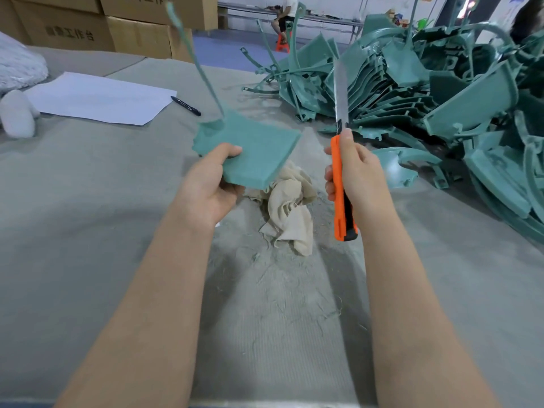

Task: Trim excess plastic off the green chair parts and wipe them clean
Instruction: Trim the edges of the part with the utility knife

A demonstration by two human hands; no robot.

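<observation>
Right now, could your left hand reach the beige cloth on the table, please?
Probably not yet: the left hand is holding the green chair part, which hovers over the cloth just below.

Two hands are in view: the left hand (206, 187) and the right hand (356, 172). One green chair part (253, 151) is held up, and one heap of green parts (426, 98), too tangled to count, lies on the bench (88, 201). There is one knife (341, 160), one cloth (291, 210), one sheet of paper (100, 98), one pen (186, 106), and four cardboard boxes (73, 30). One person sits far off on one orange stool (282, 44).
</observation>
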